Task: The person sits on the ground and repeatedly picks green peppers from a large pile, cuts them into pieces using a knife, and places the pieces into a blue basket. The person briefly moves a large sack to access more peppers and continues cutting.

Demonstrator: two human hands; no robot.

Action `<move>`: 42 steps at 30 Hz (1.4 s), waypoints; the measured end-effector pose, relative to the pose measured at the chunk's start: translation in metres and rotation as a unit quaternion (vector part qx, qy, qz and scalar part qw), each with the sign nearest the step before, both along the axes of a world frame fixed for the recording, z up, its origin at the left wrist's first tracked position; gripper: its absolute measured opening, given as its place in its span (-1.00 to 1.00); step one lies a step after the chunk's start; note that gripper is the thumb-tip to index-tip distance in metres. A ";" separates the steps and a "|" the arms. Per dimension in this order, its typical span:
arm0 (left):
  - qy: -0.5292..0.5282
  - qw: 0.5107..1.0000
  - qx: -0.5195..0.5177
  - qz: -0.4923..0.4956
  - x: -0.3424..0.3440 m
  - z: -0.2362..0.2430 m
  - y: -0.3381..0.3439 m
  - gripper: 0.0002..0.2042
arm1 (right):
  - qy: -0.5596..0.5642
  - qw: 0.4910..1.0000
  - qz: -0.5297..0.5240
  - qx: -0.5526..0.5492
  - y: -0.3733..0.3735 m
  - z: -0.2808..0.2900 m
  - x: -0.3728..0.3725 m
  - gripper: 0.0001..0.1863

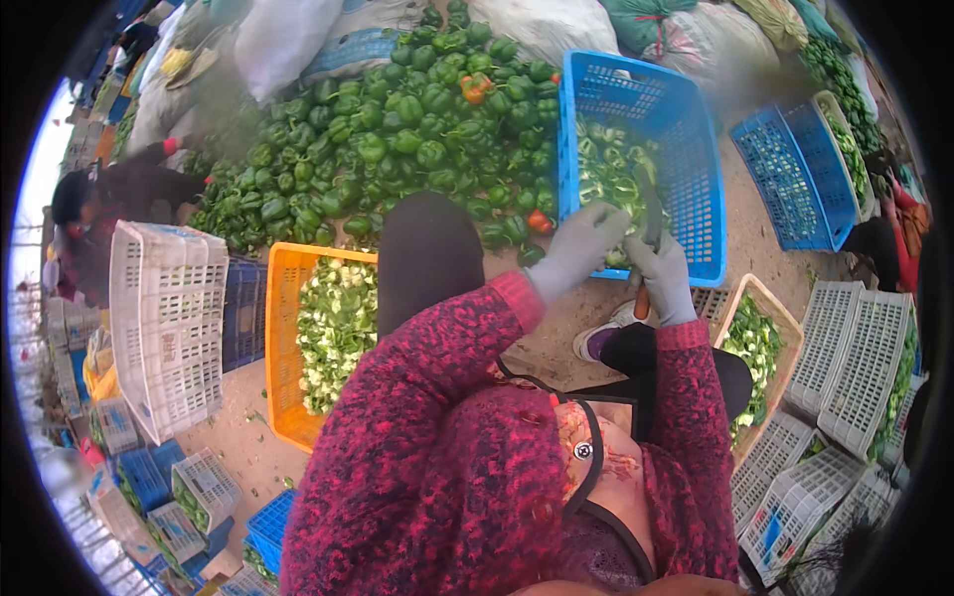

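Observation:
Both my hands wear grey gloves and are close together over the near edge of a blue plastic crate [701, 243]. Pale green pieces of cut pepper [608, 164] lie inside it. My right hand [664, 278] is closed around a knife [651, 207], whose dark blade points up and away over the crate. Just left of the blade, the fingers of my left hand [581, 248] are curled closed; what they hold, if anything, is hidden. A large heap of whole green bell peppers [407, 129] spreads beyond my knees, with a few reddish ones [476, 87] among them.
An orange crate [281, 348] of pale green pieces stands by my left leg. At my right is a tan crate [790, 343] with green pieces. White crates [169, 328] and blue crates [785, 179] surround me. Sacks [537, 30] line the back. Another person [124, 204] sits at left.

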State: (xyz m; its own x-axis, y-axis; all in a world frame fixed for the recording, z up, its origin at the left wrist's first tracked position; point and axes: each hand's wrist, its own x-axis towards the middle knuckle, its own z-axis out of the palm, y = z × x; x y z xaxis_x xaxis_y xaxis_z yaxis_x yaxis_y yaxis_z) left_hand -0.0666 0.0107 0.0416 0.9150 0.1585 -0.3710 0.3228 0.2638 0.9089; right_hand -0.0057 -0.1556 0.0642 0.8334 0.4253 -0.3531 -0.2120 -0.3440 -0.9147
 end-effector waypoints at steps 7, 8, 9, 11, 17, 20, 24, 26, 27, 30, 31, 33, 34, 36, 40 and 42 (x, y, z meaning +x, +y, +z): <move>-0.024 0.966 -0.258 -0.001 0.011 -0.014 -0.006 -0.51 | -0.012 0.941 -0.207 0.267 -0.018 0.031 0.001 -0.69; -0.026 0.966 -0.258 0.009 0.015 -0.016 -0.009 -0.49 | -0.016 0.926 -0.238 0.291 -0.028 0.038 0.002 -0.68; -0.030 0.968 -0.250 0.019 0.022 -0.019 -0.011 -0.47 | -0.020 0.910 -0.264 0.319 -0.037 0.044 0.007 -0.67; -0.029 0.974 -0.221 0.039 0.037 -0.028 -0.016 -0.43 | -0.137 0.938 -0.268 0.174 -0.092 0.074 0.004 -0.69; -0.068 0.922 0.356 0.133 0.058 -0.086 0.012 -0.39 | -0.149 0.920 -0.287 -0.222 -0.301 0.089 0.013 -0.64; 0.013 0.912 0.259 0.320 0.056 -0.122 0.087 -0.58 | -0.023 0.911 -0.259 -0.321 -0.355 0.062 -0.002 -0.55; 0.190 0.741 0.593 0.252 0.065 -0.162 0.195 -0.45 | -0.142 0.931 -0.311 -0.124 -0.315 0.064 0.006 -0.52; 0.160 0.661 0.722 0.129 0.085 -0.180 0.223 -0.42 | -0.160 0.942 -0.282 -0.089 -0.259 0.069 0.011 -0.49; 0.118 0.613 0.775 0.100 0.099 -0.189 0.232 -0.42 | -0.197 0.942 -0.240 -0.128 -0.230 0.071 0.016 -0.48; 0.222 0.649 0.727 0.031 0.124 -0.209 0.253 -0.42 | -0.121 0.974 -0.187 -0.031 -0.153 0.070 0.023 -0.47; 0.273 0.685 0.675 0.017 0.126 -0.213 0.257 -0.43 | -0.063 0.981 -0.183 -0.005 -0.134 0.070 0.027 -0.48; 0.286 0.756 0.583 0.082 0.125 -0.213 0.261 -0.34 | -0.081 0.992 -0.089 -0.045 -0.097 0.063 0.036 -0.54; 0.252 0.771 0.573 0.121 0.121 -0.207 0.259 -0.31 | -0.016 0.994 -0.074 -0.077 -0.079 0.059 0.042 -0.57; 0.206 0.799 0.540 0.165 0.115 -0.187 0.241 -0.26 | 0.085 0.993 -0.055 -0.060 -0.041 0.046 0.053 -0.64; -0.081 0.820 0.563 0.070 0.117 -0.115 0.151 -0.33 | 0.006 0.995 0.048 -0.085 0.021 0.012 0.054 -0.67; -0.188 0.803 0.565 0.017 0.104 -0.076 0.098 -0.35 | -0.146 0.979 0.072 -0.123 0.030 0.002 0.044 -0.67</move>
